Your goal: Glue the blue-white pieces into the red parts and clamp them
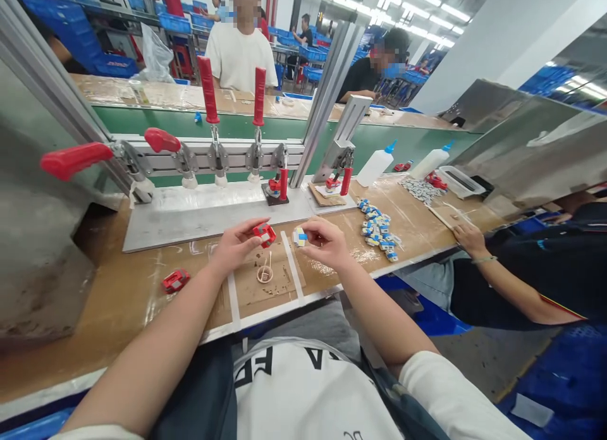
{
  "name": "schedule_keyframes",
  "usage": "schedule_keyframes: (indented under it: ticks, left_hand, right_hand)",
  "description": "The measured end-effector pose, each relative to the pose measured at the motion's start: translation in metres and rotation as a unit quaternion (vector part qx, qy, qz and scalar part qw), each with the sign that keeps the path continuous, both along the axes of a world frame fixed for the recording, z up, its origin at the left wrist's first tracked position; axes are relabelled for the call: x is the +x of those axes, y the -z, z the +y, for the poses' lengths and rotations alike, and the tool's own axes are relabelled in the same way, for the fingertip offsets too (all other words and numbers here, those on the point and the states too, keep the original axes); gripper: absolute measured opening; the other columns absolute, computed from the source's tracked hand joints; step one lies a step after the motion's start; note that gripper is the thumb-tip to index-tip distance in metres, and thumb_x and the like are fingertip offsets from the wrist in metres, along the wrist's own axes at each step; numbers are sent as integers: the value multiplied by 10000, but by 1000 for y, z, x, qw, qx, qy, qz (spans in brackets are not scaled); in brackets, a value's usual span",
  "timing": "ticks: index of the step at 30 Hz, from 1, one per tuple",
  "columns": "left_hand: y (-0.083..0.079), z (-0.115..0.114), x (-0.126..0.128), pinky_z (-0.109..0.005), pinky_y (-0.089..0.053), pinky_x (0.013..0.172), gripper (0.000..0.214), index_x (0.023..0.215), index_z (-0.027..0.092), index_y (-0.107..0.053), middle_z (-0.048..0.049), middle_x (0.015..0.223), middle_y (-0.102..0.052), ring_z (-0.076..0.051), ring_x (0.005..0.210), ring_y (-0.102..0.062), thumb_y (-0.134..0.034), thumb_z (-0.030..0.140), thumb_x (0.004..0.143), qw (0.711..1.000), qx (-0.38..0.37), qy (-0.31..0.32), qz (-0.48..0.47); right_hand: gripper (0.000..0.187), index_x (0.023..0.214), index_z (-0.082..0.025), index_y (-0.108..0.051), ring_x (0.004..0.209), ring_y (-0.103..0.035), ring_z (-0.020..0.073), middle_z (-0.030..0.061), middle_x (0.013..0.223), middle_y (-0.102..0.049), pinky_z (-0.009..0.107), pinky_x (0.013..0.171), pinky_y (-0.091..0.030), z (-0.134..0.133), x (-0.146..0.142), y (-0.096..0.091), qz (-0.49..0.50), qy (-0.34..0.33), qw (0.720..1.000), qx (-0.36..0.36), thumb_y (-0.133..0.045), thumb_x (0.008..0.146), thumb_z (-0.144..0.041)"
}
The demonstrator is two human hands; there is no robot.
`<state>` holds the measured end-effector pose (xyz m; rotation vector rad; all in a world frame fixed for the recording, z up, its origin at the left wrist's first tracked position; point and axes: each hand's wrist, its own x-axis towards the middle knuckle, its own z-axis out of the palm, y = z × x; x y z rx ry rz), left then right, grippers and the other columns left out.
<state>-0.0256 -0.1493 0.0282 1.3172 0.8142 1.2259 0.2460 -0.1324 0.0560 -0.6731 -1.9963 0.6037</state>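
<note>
Between the thumb and fingers of my left hand (236, 245) is a red toy car shell (265, 235), held above the bench. A short gap to the right, my right hand (329, 241) pinches a small white, blue and yellow piece (300, 237). The two parts are apart. Below them on the bench sits a small round dish (265, 274) with thin sticks in it. Another red toy car (176, 281) lies by my left forearm. Right of my right hand, similar white, blue and yellow pieces (377, 228) lie in a loose heap.
Red-handled toggle clamps (215, 149) on a metal frame stand over a pale plate (190, 215). White squeeze bottles (376, 167) with blue tips stand back right, near a pile of small grey parts (421, 191). A co-worker's hand (470, 239) rests on the bench at right.
</note>
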Motion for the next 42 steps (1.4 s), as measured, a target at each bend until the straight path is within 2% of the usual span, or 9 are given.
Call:
schedule_keyframes:
  ticks: [7,16,19,24,27,30,33,38,42]
  left_hand:
    - [2,0,0,-355,-599,806,714,1367,138,-744,-100,935,-780,-199,799,-711,-778,662,882,996,-33,71,-33]
    - [-11,0,2,-417,-605,947,689,1214,193,-822,-121,1136,-813,-340,1109,-735,-782,744,803,996,-23,35,80]
    - [-9,2,1,-413,-608,914,692,1201,201,-830,-109,1105,-818,-335,1068,-737,-768,762,800,993,-29,30,107]
    - [-6,5,-2,-406,-578,997,673,1266,221,-814,-86,1193,-814,-302,1095,-732,-803,711,804,993,-42,-12,113]
    - [-3,6,5,-353,-610,830,779,1365,202,-756,-92,1108,-821,-245,931,-748,-861,680,758,994,-84,-43,60]
    - [0,7,19,-281,-573,629,832,1262,142,-784,-118,1008,-818,-214,795,-735,-878,736,686,980,-150,-132,-3]
    - [0,8,32,-278,-592,641,814,1134,126,-817,-131,1012,-819,-223,826,-753,-825,809,691,964,-172,-200,-27]
    - [-14,19,36,-314,-641,798,801,1392,241,-722,-76,1135,-814,-191,860,-770,-814,744,776,973,-185,-126,-58]
    - [-20,39,33,-313,-637,784,744,1371,234,-710,-73,1117,-803,-155,792,-748,-872,648,774,972,-199,-100,-76]
  right_hand:
    - [336,1153,-212,-737,650,-532,138,21,790,-633,283,615,-430,8,-10,-28,-158,4,978,136,-744,960,-486]
    - [432,1205,-238,-752,704,-586,160,71,926,-720,298,602,-342,13,-18,-39,-323,9,936,142,-615,1017,-602]
    - [469,1224,-234,-755,706,-592,162,79,947,-726,303,602,-325,16,-19,-34,-347,3,925,153,-580,1037,-627]
    - [524,1235,-224,-761,687,-597,168,93,981,-747,317,608,-326,24,-22,-15,-357,28,917,177,-484,1074,-639]
    - [526,1256,-222,-755,713,-622,177,99,992,-753,323,622,-345,30,-24,0,-324,50,930,164,-466,1084,-627]
    - [494,1238,-218,-754,732,-637,185,94,963,-751,325,631,-359,38,-29,15,-293,71,944,136,-525,1065,-620]
    - [463,1201,-217,-758,742,-642,192,83,922,-742,319,631,-365,43,-39,29,-261,101,953,115,-604,1027,-617]
    - [438,1110,-225,-760,769,-648,196,82,941,-742,316,628,-360,48,-55,37,-227,160,955,107,-620,1012,-628]
    - [415,1117,-230,-742,813,-659,213,88,974,-739,311,643,-381,53,-57,31,-198,183,957,103,-656,992,-616]
